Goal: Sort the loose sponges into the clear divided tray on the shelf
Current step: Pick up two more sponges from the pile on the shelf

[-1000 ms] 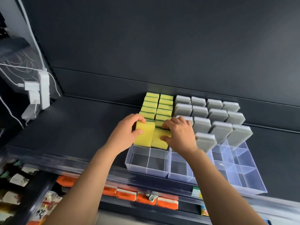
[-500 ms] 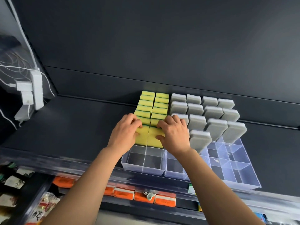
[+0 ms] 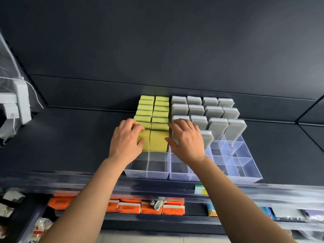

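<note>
A clear divided tray (image 3: 147, 172) sits on the dark shelf. Its two left columns hold upright yellow sponges (image 3: 154, 109), and the columns to the right hold grey sponges (image 3: 213, 111). The front compartments are empty. My left hand (image 3: 125, 141) grips the front-left yellow sponge (image 3: 146, 139), with the fingers curled over its top and the thumb on its face. Beside it, the front-right yellow sponge (image 3: 159, 141) stands free in its compartment. My right hand (image 3: 187, 140) is open with the fingers spread over a grey sponge (image 3: 206, 137); its thumb is near the yellow sponge's right edge.
A white power adapter (image 3: 22, 102) with cables hangs on the left wall. The dark back panel rises close behind the tray. Below the shelf's front edge, a lower shelf holds orange packets (image 3: 150, 206) and other small packs.
Both front yellow sponges have sunk deeper into their compartments. My right hand has let go of its sponge and shifted right over the grey ones. My left hand stays on its sponge.
</note>
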Available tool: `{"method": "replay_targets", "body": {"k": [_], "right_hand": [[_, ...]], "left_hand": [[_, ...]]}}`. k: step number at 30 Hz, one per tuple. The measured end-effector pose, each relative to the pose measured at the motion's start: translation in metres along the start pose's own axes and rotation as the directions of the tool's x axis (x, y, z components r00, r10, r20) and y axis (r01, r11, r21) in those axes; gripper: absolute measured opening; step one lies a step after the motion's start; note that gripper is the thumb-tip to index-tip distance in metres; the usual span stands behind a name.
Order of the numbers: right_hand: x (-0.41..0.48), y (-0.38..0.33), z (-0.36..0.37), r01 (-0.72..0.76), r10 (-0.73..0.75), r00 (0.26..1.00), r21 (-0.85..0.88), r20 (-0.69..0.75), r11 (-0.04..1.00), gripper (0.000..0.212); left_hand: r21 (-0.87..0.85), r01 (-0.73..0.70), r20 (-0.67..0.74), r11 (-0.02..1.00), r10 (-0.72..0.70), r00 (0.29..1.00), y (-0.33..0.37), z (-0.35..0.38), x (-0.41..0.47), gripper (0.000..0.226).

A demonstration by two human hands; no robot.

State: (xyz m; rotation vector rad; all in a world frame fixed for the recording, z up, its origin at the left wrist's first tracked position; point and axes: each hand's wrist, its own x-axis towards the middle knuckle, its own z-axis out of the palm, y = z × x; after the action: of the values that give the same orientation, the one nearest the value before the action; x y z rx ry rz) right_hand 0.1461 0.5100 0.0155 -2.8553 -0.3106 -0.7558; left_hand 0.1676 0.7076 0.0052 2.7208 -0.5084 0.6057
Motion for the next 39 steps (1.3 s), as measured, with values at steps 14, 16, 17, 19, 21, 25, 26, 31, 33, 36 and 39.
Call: {"method": "replay_targets", "body": {"k": [14, 16, 17, 19, 21, 25, 26, 31, 33, 36, 39], "right_hand": [[-0.104, 0.114, -0.087, -0.260, 0.279, 0.952, -0.146, 0.130, 0.955, 0.053], [-0.126, 0.136, -0.103, -0.289, 0.313, 0.937, -0.159, 0.157, 0.944, 0.053], [-0.138, 0.146, -0.111, -0.299, 0.326, 0.931, -0.175, 0.162, 0.938, 0.052], [-0.162, 0.168, -0.127, -0.327, 0.362, 0.917, -0.203, 0.170, 0.923, 0.051], [-0.186, 0.190, -0.140, -0.354, 0.392, 0.904, -0.220, 0.168, 0.909, 0.050], [-0.231, 0.232, -0.163, -0.407, 0.456, 0.876, -0.267, 0.158, 0.873, 0.046], [-0.241, 0.243, -0.169, -0.426, 0.477, 0.865, -0.273, 0.157, 0.863, 0.046], [-0.283, 0.292, -0.190, -0.514, 0.577, 0.803, -0.316, 0.152, 0.798, 0.044], [-0.296, 0.313, -0.198, -0.550, 0.613, 0.776, -0.320, 0.145, 0.772, 0.046], [-0.308, 0.344, -0.208, -0.582, 0.651, 0.744, -0.335, 0.149, 0.741, 0.051], [-0.316, 0.382, -0.216, -0.623, 0.695, 0.706, -0.344, 0.137, 0.702, 0.051]], "left_hand": [[0.048, -0.273, 0.038, 0.961, 0.271, 0.962, 0.163, 0.013, -0.001, 0.047], [0.012, -0.297, 0.033, 0.955, 0.296, 0.954, 0.194, 0.021, -0.006, 0.046], [-0.002, -0.314, 0.032, 0.949, 0.314, 0.949, 0.209, 0.026, -0.008, 0.046], [-0.022, -0.345, 0.045, 0.939, 0.345, 0.937, 0.243, 0.036, -0.013, 0.045], [-0.022, -0.373, 0.061, 0.928, 0.373, 0.926, 0.273, 0.046, -0.018, 0.046], [-0.049, -0.422, 0.080, 0.905, 0.425, 0.902, 0.335, 0.066, -0.028, 0.043], [-0.056, -0.434, 0.089, 0.899, 0.437, 0.895, 0.351, 0.070, -0.031, 0.040], [-0.098, -0.506, 0.130, 0.857, 0.515, 0.847, 0.420, 0.090, -0.033, 0.034], [-0.115, -0.529, 0.140, 0.840, 0.541, 0.829, 0.445, 0.100, -0.028, 0.033], [-0.149, -0.554, 0.136, 0.819, 0.572, 0.809, 0.480, 0.117, -0.016, 0.030], [-0.193, -0.568, 0.136, 0.800, 0.595, 0.792, 0.519, 0.138, 0.001, 0.029]]}}
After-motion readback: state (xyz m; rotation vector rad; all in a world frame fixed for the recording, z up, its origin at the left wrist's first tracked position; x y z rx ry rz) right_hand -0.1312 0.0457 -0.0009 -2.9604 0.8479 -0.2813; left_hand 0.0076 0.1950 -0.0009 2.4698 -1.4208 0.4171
